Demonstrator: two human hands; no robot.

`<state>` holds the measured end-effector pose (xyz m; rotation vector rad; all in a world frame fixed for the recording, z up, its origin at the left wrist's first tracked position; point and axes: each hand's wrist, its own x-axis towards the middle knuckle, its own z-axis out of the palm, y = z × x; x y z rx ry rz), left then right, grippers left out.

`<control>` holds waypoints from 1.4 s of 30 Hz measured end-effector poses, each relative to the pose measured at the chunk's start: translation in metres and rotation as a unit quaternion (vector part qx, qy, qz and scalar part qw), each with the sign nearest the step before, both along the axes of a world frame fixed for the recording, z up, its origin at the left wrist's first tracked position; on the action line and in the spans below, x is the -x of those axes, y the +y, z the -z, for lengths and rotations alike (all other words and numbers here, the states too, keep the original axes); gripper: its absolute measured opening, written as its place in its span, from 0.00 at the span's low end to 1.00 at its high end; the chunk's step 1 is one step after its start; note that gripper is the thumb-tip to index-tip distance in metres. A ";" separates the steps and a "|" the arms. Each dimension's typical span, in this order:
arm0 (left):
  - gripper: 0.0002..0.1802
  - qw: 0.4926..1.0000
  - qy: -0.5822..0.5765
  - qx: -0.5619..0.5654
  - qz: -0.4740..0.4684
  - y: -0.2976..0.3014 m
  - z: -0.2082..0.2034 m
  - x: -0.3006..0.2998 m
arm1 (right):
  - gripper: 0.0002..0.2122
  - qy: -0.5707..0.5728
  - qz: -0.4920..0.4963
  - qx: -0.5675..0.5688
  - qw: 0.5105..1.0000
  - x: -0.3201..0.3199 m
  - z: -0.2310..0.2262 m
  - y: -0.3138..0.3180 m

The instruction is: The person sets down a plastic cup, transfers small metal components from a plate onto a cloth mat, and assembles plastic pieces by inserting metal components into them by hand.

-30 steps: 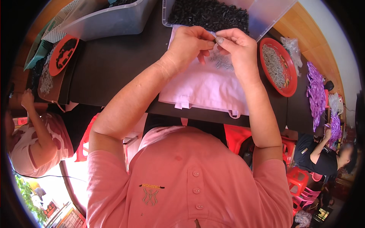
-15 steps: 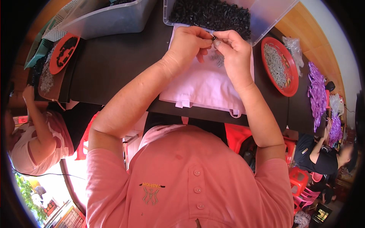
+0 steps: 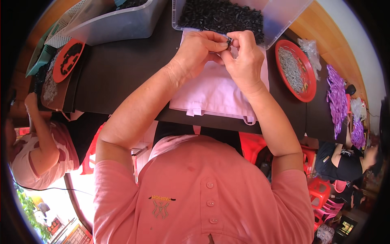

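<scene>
My left hand [image 3: 199,49] pinches a small black plastic piece [image 3: 229,42] between thumb and fingertips. From the other side my right hand [image 3: 245,57] closes its thumb and forefinger on the same piece, so both hands meet over it. Whether a second tiny part sits in the fingers cannot be made out. Beneath the hands a pink cloth [image 3: 211,95] with loops at its near edge lies on the dark table. Just beyond them stands a clear plastic bin [image 3: 284,20] holding a heap of small black pieces [image 3: 221,18].
To the right is a red plate [image 3: 312,87] of small silvery parts, beside a clear bag [image 3: 310,53] and purple ribbons [image 3: 337,99]. Another bin [image 3: 118,30] and a red plate of black pieces [image 3: 57,73] stand left. Co-workers sit at left [image 3: 44,152] and right [image 3: 345,162].
My right hand has turned and shifted slightly left, its fingers more curled around the black piece, which now shows more. The silvery parts under the hand are now hidden.
</scene>
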<state>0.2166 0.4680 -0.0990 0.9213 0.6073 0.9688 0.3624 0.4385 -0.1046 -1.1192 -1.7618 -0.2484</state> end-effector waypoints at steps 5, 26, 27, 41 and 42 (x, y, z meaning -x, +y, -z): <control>0.08 1.000 -0.003 0.004 0.023 -0.001 -0.002 0.000 | 0.14 -0.028 0.003 -0.002 1.000 -0.005 -0.001 -0.002; 0.09 0.972 0.093 -0.182 -0.119 0.000 -0.056 0.033 | 0.23 0.219 -0.186 0.160 0.945 -0.043 -0.035 0.004; 0.09 0.955 0.124 -0.218 -0.159 0.004 -0.077 0.041 | 0.22 0.261 -0.141 0.140 0.945 -0.063 -0.039 0.006; 0.06 0.729 0.359 -0.581 -0.044 0.017 -0.019 -0.034 | 0.04 0.518 -0.154 0.116 0.833 -0.085 -0.064 -0.005; 0.06 0.716 0.360 -0.598 -0.024 0.016 -0.009 -0.054 | 0.04 0.518 -0.159 0.110 0.833 -0.088 -0.060 -0.003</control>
